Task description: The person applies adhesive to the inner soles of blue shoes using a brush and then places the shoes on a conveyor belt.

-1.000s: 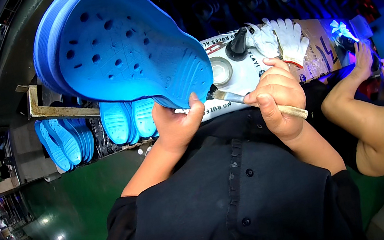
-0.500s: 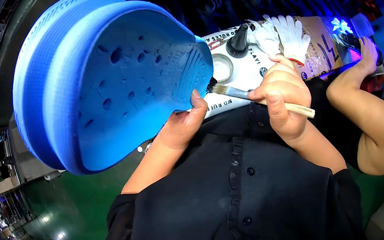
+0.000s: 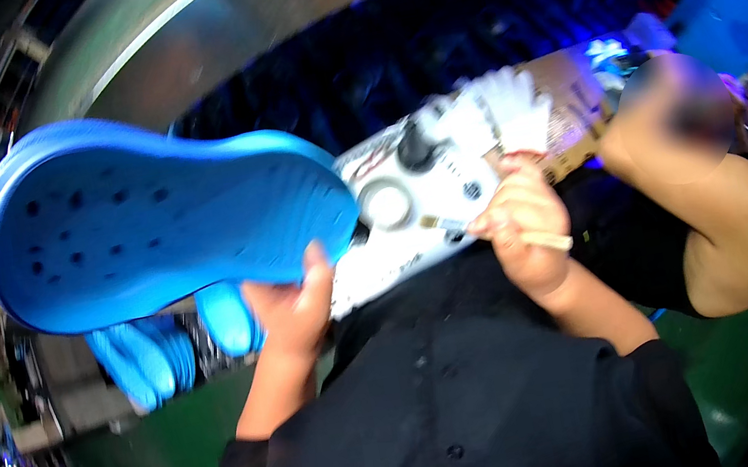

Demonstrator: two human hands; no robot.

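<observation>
A large blue shoe sole [image 3: 183, 216], with several dark holes in its wide toe end, tilts up at the left. My left hand [image 3: 292, 306] grips it near the narrow heel end, thumb on the near rim and the other fingers partly hidden. A flat paintbrush [image 3: 548, 240] with a pale wooden handle lies in my right hand [image 3: 526, 228], fingers closed round it. Its bristles point left, below a small round dish [image 3: 386, 204] on a white printed sheet [image 3: 435, 186]. A black cone-tipped bottle [image 3: 416, 149] stands behind the dish.
White gloves [image 3: 506, 107] lie beside a cardboard box [image 3: 565, 103]. More blue soles [image 3: 148, 360] are stacked at lower left. Dark items fill the bench's far side before a grey curved surface [image 3: 243, 43]. Another person's arm [image 3: 705, 198] is close on the right.
The sole has moved left and down, farther from my view, its inner side more fully shown. The brush has drawn away from the sole's heel end. Stacked soles have come into view at lower left.
</observation>
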